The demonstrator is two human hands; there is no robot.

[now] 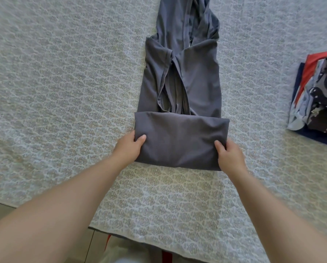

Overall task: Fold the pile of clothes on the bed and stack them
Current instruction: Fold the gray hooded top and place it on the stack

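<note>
Both hands — left hand [129, 147], right hand [230, 155] — grip the grey hoodie's [179, 88] folded hem.

Both arms extended fwd; left hand [129, 146] & right hand [229, 154] pinching, thumbs on top.

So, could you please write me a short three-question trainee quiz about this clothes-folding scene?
1. True or false: both hands grip the folded near end of the dark grey hooded garment.
2. Where does the stack of folded patterned clothes lie: A, left of the garment; B, right of it; C, on top of it?
3. What patterned surface lies under the garment?

Key:
1. True: the left hand and the right hand each hold a side of the fold.
2. B.
3. The pale patterned bedspread.
</note>
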